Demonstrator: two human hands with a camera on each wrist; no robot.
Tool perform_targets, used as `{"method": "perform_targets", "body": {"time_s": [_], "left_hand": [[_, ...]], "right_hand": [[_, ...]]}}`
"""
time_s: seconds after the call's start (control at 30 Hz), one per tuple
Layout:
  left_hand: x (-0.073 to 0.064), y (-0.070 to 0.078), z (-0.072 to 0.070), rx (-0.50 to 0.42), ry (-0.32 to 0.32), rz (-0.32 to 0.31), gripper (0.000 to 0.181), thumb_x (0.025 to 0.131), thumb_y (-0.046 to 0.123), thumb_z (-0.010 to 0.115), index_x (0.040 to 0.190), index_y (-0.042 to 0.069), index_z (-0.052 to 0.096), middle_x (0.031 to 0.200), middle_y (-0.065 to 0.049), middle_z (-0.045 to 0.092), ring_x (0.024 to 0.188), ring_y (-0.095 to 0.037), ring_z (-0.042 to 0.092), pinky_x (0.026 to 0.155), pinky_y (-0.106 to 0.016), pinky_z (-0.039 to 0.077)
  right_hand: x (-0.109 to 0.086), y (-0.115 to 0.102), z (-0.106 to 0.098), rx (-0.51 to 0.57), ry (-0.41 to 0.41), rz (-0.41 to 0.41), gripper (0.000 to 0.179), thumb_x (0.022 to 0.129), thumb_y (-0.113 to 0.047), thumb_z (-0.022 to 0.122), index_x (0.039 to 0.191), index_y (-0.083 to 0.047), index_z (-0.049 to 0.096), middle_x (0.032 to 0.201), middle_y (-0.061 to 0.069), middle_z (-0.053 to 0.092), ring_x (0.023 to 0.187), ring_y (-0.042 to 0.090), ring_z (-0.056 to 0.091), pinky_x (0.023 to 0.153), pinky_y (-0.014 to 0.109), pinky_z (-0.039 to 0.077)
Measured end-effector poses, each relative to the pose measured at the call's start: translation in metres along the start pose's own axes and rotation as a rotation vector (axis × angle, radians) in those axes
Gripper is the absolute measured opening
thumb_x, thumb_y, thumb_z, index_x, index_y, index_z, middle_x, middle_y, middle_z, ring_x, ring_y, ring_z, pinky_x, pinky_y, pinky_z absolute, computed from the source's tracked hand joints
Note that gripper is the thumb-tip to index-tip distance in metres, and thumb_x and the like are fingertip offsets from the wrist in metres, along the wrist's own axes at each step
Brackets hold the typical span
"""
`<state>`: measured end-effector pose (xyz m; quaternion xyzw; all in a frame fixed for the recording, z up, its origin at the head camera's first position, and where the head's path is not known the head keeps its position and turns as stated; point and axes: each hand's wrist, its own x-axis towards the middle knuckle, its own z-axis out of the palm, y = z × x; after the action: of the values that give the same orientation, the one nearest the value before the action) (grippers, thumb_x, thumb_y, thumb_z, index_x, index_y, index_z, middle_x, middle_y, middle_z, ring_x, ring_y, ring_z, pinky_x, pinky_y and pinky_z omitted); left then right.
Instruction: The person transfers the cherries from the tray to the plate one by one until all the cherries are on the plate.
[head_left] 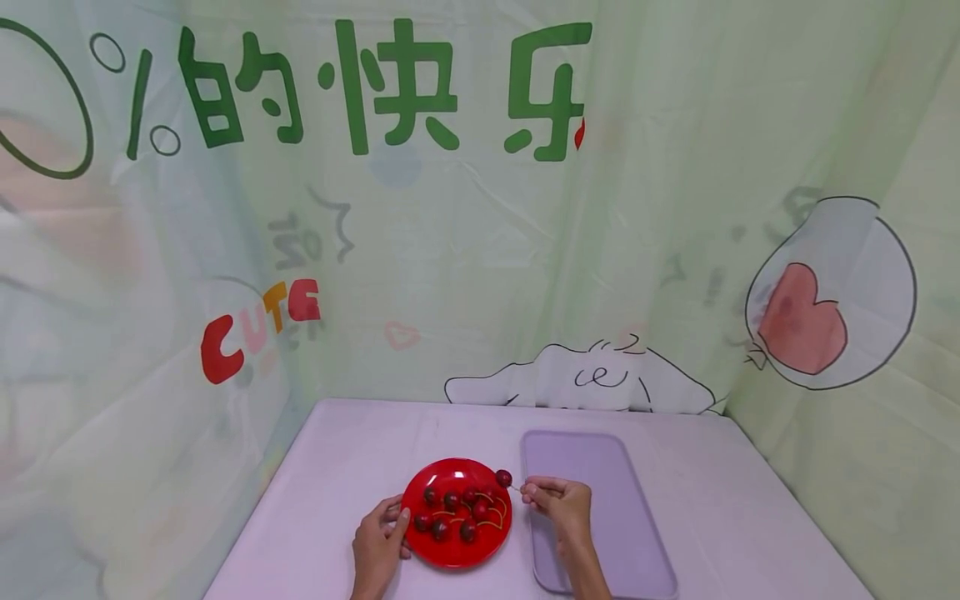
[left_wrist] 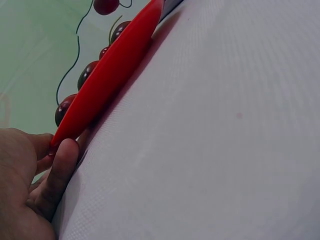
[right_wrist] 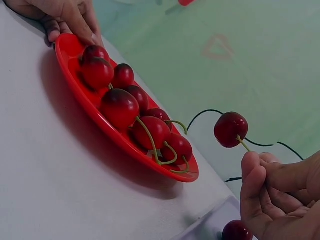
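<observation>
A red plate point(head_left: 442, 552) bears several dark red cherries point(right_wrist: 120, 108), some with green stems. My left hand point(head_left: 378, 540) grips the plate's left rim between thumb and fingers; the left wrist view shows this hold from low at the table. With thumb and fingertips, my right hand point(head_left: 567, 510) pinches one cherry point(head_left: 503, 478) by its stem. That cherry hangs in the air over the plate's right rim in the head view, apart from the others. Another cherry point(right_wrist: 237, 231) shows at the bottom of the right wrist view, by the tray; the right hand hides it in the head view.
Right of the plate, a pale purple tray point(head_left: 600, 467) lies flat on the white table point(head_left: 390, 433), partly under my right forearm. A printed curtain point(head_left: 480, 250) with green characters and drawings encloses the table at the back and sides.
</observation>
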<state>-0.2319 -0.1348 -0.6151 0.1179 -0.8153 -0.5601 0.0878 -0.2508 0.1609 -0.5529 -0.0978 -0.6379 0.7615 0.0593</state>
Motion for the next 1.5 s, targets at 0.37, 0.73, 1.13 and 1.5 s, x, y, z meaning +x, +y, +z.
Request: {"method": "perform_targets", "body": {"time_s": [0.37,0.73,1.13,1.5], "left_hand": [[-0.001,0.001,0.001,-0.005,0.0,0.004,0.039,0.107,0.015,0.071,0.144,0.001,0.067,0.114,-0.019,0.077,0.054,-0.015,0.067,0.055,-0.022,0.06],[0.002,-0.005,0.001,0.002,-0.002,0.001,0.039,0.108,0.015,0.07,0.144,0.001,0.066,0.114,-0.018,0.078,0.055,-0.014,0.067,0.056,-0.024,0.061],[0.0,0.001,-0.002,-0.012,-0.006,-0.006,0.04,0.108,0.015,0.07,0.144,0.001,0.066,0.113,-0.017,0.078,0.054,-0.014,0.066,0.055,-0.024,0.06],[-0.001,-0.002,0.0,-0.006,0.008,0.006,0.039,0.107,0.015,0.071,0.143,0.002,0.067,0.112,-0.017,0.078,0.053,-0.014,0.066,0.056,-0.024,0.06]], "right_hand": [[0.002,0.006,0.019,-0.073,-0.023,-0.088,0.022,0.095,0.009,0.078,0.111,0.023,0.074,0.092,0.025,0.082,0.066,0.014,0.077,0.066,0.024,0.067],[0.001,0.014,0.037,-0.199,-0.003,-0.18,0.013,0.093,0.007,0.081,0.103,0.015,0.08,0.09,0.027,0.081,0.065,0.019,0.078,0.064,0.023,0.066],[-0.006,0.009,0.055,-0.343,0.04,-0.273,0.007,0.09,0.008,0.083,0.097,0.007,0.084,0.089,0.021,0.083,0.069,0.02,0.079,0.065,0.014,0.062],[-0.006,0.01,0.063,-0.372,-0.002,-0.294,0.008,0.09,0.008,0.083,0.095,0.003,0.085,0.086,0.016,0.083,0.068,0.012,0.075,0.065,0.015,0.062]]}}
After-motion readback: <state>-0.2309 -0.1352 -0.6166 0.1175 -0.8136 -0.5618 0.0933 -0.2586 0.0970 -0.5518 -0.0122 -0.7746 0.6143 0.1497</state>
